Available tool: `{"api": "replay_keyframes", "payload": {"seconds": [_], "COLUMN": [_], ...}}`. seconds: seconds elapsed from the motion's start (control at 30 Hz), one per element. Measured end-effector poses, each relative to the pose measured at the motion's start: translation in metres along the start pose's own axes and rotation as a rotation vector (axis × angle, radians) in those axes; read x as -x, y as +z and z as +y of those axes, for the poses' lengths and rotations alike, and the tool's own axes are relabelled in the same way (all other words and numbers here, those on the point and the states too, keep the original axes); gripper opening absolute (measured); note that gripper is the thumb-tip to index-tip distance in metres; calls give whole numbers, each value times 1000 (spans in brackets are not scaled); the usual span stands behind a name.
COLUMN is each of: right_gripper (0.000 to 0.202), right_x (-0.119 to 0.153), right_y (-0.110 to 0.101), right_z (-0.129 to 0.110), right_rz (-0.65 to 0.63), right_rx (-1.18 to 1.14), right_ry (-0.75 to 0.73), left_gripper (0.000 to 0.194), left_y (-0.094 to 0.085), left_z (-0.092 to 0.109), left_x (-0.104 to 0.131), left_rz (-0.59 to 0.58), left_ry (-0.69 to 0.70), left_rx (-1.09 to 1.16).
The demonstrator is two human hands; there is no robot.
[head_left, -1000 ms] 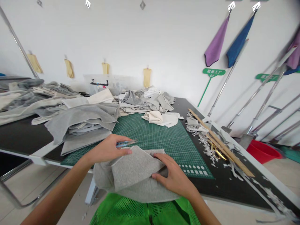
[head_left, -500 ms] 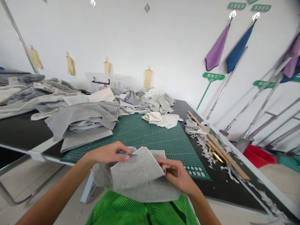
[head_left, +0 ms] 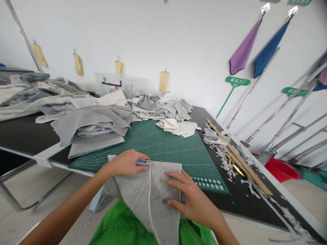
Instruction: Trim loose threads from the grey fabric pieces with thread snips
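A piece of grey cloth (head_left: 163, 190) with a pale raised seam hangs from the near edge of the table down over the green vest. My left hand (head_left: 129, 164) is closed around small blue thread snips (head_left: 142, 162), whose metal tip lies at the top of the seam. Beneath that hand, the cloth bunches to the left. My right hand (head_left: 185, 192) rests on the right part of the cloth with its fingers spread. A green cutting mat (head_left: 163, 146) lies just beyond the cloth.
Stacked grey cloths (head_left: 94, 126) sit at left on the mat, with a cream cloth (head_left: 178, 127) farther right. More fabric heaps (head_left: 160, 105) line the back. On the right are a wooden strip (head_left: 240, 160), scraps (head_left: 224, 163) and gold-handled scissors (head_left: 236, 167).
The folded cloth has been opened out and lowered, so its seam now runs down the middle. My right hand went from pinching its edge to lying spread on it.
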State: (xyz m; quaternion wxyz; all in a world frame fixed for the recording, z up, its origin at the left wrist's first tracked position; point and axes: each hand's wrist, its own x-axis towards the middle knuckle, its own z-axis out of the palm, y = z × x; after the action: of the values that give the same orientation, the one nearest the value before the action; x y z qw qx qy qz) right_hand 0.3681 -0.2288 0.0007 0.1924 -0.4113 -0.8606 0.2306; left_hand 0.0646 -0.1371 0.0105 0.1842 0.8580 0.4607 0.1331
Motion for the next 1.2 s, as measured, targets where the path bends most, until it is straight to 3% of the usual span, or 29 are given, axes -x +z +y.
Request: {"api": "replay_keyframes", "payload": {"seconds": [0.17,0.3,0.47,0.7,0.8,0.87,0.93,1.03,1.1,1.2], "right_gripper": [62,68,55,53,57,49,34,29,30,37], "right_x": [-3,-4,-13,-31,-48,-65,-84,-110,-121,-124], "right_y": [12,20,27,20,5,-11,-29,-50,-55,-51], "right_z": [-1,10,27,25,31,40,49,65,75,85], "right_rz": [43,171,293,357,401,417,410,389,364,339], "right_rx": [160,242,265,251,222,226,276,446,517,528], "right_ry": [8,59,163,153,164,200,218,246,273,283], "left_gripper": [39,30,18,28,32,30,27,29,34,36], "left_y": [-3,3,8,-12,-22,-26,-27,-21,-12,1], "left_z": [-1,-3,-1,19,29,29,23,6,-7,-23], "left_x": [-2,-5,-10,-10,-31,-58,-88,-127,-141,-142], "left_rz": [-17,32,98,227,253,248,235,216,196,149], "left_ry": [32,17,29,78,95,100,94,60,42,37], "left_rx": [-49,-93,-129,-215,-274,-305,-323,-331,-325,-305]}}
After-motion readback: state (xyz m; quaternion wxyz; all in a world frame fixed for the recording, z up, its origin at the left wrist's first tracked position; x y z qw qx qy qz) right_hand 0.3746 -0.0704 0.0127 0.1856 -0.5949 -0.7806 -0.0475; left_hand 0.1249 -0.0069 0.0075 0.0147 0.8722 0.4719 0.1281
